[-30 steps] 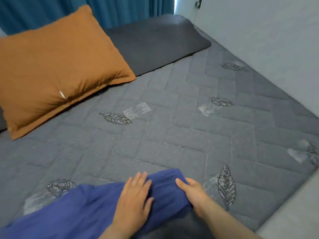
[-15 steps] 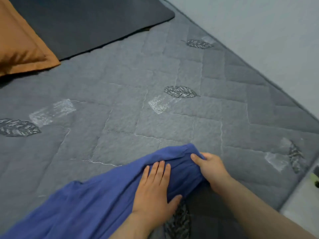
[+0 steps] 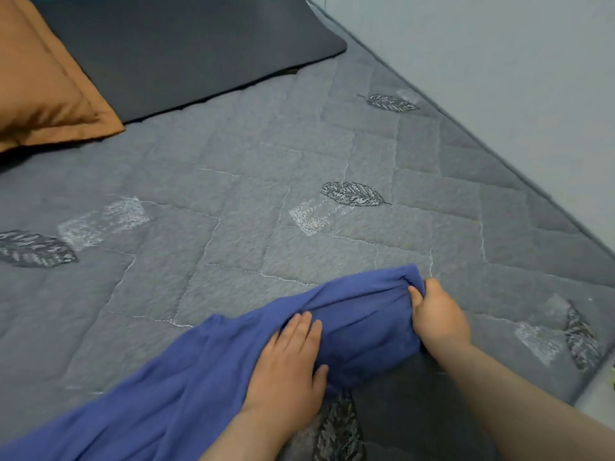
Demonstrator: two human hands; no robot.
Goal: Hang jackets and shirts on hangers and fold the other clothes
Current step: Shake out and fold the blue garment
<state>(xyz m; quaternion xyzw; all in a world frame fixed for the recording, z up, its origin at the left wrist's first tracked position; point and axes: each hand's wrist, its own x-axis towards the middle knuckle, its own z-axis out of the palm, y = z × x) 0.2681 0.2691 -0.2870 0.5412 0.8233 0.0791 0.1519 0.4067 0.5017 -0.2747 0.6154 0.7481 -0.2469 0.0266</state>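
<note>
Cloth first: the blue garment [image 3: 206,371] lies stretched across the near edge of the bed [image 3: 233,181], running from the lower left corner up to a bunched end near your right side. Your left hand [image 3: 286,371] rests flat on it, fingers straight and together, pressing the fabric into the quilt. Your right hand [image 3: 437,316] pinches the bunched far end, thumb on top and fingers curled under the fold. What kind of garment it is cannot be told from here; no collar or sleeve shows clearly. You look to be in the smoothing step, laying the piece out before a fold. Next you likely need to pull that end taut and flatten its wrinkles while the left hand anchors the middle. Farther off, an orange pillow [image 3: 43,84] and a dark mat [image 3: 186,44] sit at the head of the bed.
</note>
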